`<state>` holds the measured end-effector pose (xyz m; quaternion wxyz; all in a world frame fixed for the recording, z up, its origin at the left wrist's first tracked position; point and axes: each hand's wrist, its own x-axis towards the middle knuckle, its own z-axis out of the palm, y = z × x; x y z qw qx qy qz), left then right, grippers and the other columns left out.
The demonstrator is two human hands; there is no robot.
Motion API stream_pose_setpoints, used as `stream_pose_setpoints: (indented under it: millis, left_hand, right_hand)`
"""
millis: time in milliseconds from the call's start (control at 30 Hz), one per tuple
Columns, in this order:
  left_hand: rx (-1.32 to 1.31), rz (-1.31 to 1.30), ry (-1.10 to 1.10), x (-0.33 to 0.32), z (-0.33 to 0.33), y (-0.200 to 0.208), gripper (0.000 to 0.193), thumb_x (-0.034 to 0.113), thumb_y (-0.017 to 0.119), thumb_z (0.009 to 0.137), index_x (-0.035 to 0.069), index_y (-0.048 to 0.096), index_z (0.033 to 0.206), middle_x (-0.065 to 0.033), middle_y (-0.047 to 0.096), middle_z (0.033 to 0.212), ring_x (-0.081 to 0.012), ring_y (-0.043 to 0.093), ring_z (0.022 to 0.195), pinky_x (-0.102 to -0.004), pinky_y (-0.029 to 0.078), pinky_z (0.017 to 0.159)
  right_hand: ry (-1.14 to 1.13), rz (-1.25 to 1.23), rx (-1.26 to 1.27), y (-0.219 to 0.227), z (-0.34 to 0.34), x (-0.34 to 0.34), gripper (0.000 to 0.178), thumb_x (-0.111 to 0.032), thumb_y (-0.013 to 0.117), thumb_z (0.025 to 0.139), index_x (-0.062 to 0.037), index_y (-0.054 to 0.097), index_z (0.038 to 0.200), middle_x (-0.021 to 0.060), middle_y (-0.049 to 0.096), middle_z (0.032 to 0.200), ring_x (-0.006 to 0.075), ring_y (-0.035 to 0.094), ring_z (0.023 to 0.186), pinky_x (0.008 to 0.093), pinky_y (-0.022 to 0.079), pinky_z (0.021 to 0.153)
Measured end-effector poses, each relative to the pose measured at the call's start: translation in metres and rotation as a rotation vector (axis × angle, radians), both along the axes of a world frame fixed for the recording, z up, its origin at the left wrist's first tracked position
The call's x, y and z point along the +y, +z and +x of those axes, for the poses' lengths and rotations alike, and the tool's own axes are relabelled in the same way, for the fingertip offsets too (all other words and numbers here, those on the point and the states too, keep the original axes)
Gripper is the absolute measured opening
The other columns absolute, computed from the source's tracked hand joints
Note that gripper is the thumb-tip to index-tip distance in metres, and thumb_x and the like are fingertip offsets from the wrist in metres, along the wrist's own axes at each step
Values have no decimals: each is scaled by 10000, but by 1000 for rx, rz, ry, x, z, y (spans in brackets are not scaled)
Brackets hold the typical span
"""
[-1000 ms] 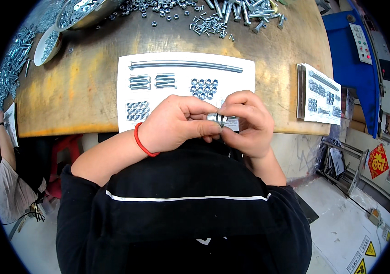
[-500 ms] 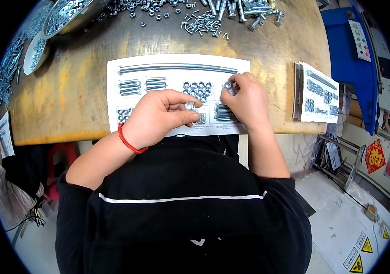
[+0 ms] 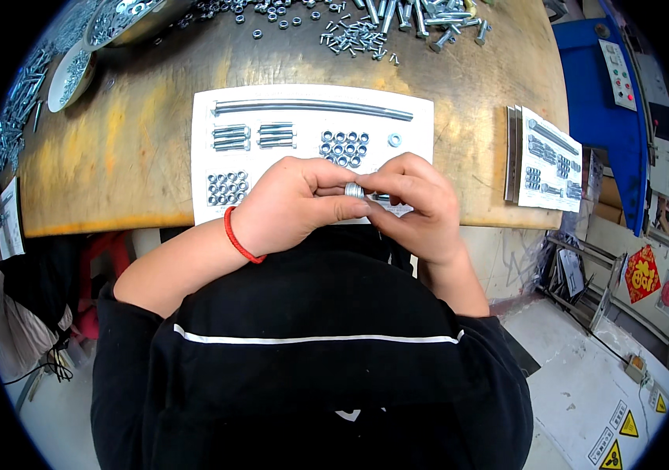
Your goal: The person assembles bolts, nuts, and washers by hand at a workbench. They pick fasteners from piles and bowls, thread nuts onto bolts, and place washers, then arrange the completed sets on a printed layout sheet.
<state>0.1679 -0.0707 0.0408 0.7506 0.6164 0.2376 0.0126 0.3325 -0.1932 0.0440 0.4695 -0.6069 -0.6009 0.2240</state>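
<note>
Together, left hand (image 3: 287, 205) and right hand (image 3: 416, 204) pinched a small metal fastener (image 3: 354, 189) at frame centre, steadying it over the white sorting sheet (image 3: 217, 157).

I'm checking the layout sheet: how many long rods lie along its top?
2, it seems: long rods lying side by side along the top edge of the white sheet, above the bolts and nuts; none looks hidden.

Right hand (image 3: 416, 205) has come back off the white sorting sheet (image 3: 217, 160) toward the body. Both hands now meet again, left hand (image 3: 287, 205) included, pinching a small stack of washers (image 3: 355, 190) between fingertips
</note>
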Motion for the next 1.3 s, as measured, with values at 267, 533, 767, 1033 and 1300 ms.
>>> stream_pose_setpoints:
  millis: [267,533,767,1033,1300]
  left_hand:
    - [-29,45,-31,-6,-9,9,261,164,778,830,3,714,1026,5,637,702,-37,502,645,-222,428,587]
    - [-45,1,-64,-10,-13,16,237,154,784,819,1,726,991,-9,646,704,-41,497,635,-225,426,578]
    - [-56,48,-136,-5,-8,16,311,69,777,806,27,715,1108,47,578,686,-24,453,632,-206,382,574]
    - [-45,5,-110,-3,3,11,268,67,757,826,24,719,1087,-2,673,766,-39,528,646,-200,433,606]
    - [63,110,-66,4,9,13,268,25,760,793,25,731,1059,29,591,674,-25,461,585,-196,377,554]
  right_hand:
    - [-15,33,47,3,-11,-12,338,59,764,655,-39,723,975,48,601,809,143,588,694,256,459,549]
    - [53,79,173,-2,-14,-17,354,56,749,639,-41,726,979,37,586,819,93,528,665,208,405,538]
    - [60,49,365,-13,-10,-20,343,51,742,626,-33,722,958,30,587,848,60,476,653,190,363,540]
    - [-98,-74,354,-7,23,-15,286,22,723,652,-23,711,934,31,605,883,76,537,735,197,392,606]
    - [-314,-435,-461,-40,73,-4,229,-60,707,700,-17,696,925,97,644,822,197,615,721,300,493,645]
